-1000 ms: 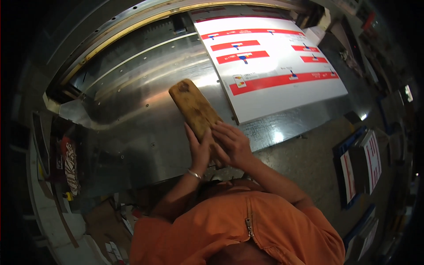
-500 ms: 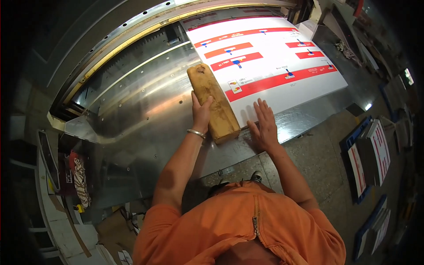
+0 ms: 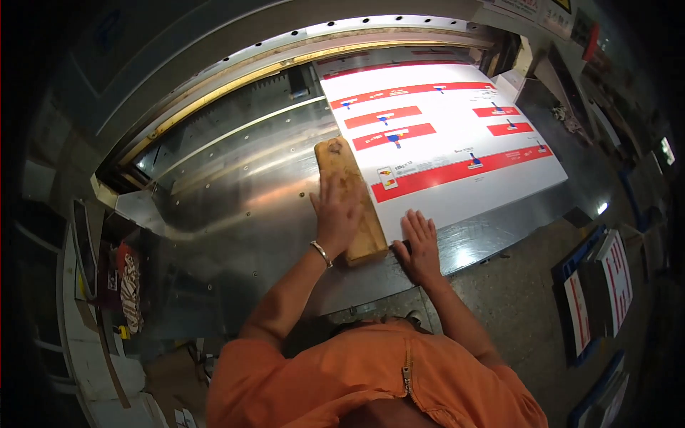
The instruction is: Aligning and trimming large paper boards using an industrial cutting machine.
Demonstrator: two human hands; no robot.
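Observation:
A long, worn wooden block lies along the left edge of a stack of large printed sheets, white with red bands and small blue pictures. My left hand rests over the block's top from its left side, fingers apart and slightly blurred. On the near edge of the sheets my right hand lies flat, fingers stretched out, with its heel toward the table's front edge. Sheets and block sit on a shiny metal table; the stack's far end passes under the machine's crossbar.
A yellow-edged crossbar spans the back of the table. At the right, stacks of printed sheets stand near the floor. A striped cloth hangs at the left, and brown cardboard lies at the lower left.
My left hand has gone from gripping the block's left side to lying spread across its top. My right hand stays flat by the sheets' near edge. The whole view has shifted.

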